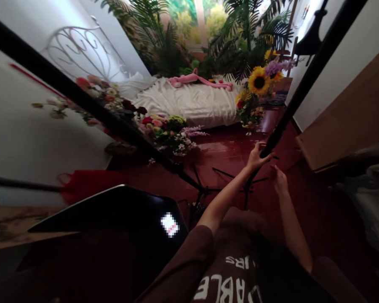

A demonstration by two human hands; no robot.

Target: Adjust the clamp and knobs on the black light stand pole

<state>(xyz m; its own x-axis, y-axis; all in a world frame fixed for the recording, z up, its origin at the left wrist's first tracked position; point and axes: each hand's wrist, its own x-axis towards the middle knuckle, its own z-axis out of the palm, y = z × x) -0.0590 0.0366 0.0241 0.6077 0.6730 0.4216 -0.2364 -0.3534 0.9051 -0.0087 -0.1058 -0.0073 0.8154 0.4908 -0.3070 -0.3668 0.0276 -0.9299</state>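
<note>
My left hand (255, 159) is wrapped round the pole of a black light stand (286, 113), near a joint low on the pole. The pole leans up to the top right, and its legs spread on the floor. Just right of the pole, my right hand (281, 181) is held up with fingers stretched out, apart from the stand and holding nothing. A second black stand (126, 130) slants across from the top left, its foot close to the first one's legs.
Beyond is a white-draped bed (189, 103) bearing a pink plush toy (197, 78). Flower bunches (172, 130) and sunflowers (259, 80) flank it, with palm leaves behind. A dark panel (113, 210) and a red bag (85, 185) lie left; a wooden board (344, 109) stands right.
</note>
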